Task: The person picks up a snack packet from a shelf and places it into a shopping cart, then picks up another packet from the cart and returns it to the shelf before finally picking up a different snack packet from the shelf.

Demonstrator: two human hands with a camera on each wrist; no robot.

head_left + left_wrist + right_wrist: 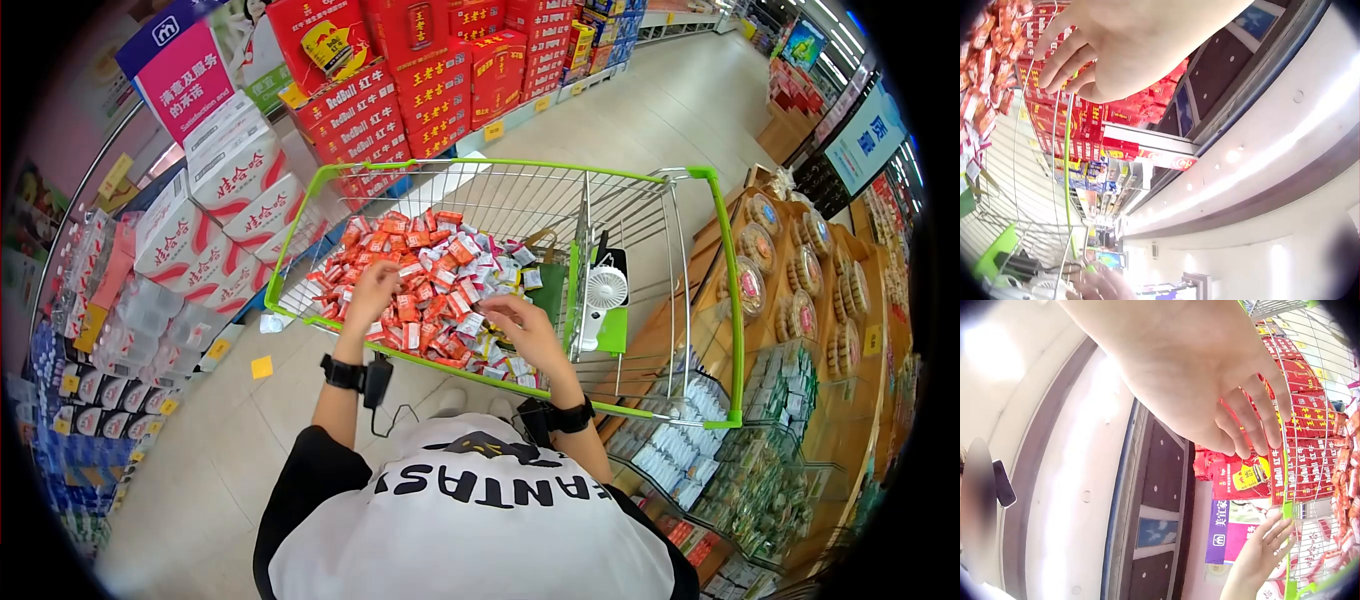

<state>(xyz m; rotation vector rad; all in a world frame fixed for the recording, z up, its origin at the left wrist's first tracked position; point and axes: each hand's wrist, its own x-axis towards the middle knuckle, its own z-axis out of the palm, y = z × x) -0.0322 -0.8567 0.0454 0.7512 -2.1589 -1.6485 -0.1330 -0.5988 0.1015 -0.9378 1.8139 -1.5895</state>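
Observation:
A shopping cart [462, 160] with a green rim holds a heap of small wrapped packets, red-orange ones [412, 306] on the left and white and yellow ones [515, 368] toward the right. Over the left part of the heap hovers my left hand [373, 290], fingers loosely bent with nothing between them. My right hand [525, 325] hangs above the white packets, its fingers relaxed and spread a little. In the right wrist view that same right hand [1197, 375] shows a bare palm. The left wrist view shows the left hand [1122, 50] with no packet in it.
A white handheld fan [605, 290] stands in the cart's child-seat end. Red drink cartons [430, 90] and white cartons [230, 190] are stacked beyond and to the left. Wooden shelves [860, 300] with round tubs line the right. A person's phone [1005, 483] appears in the right wrist view.

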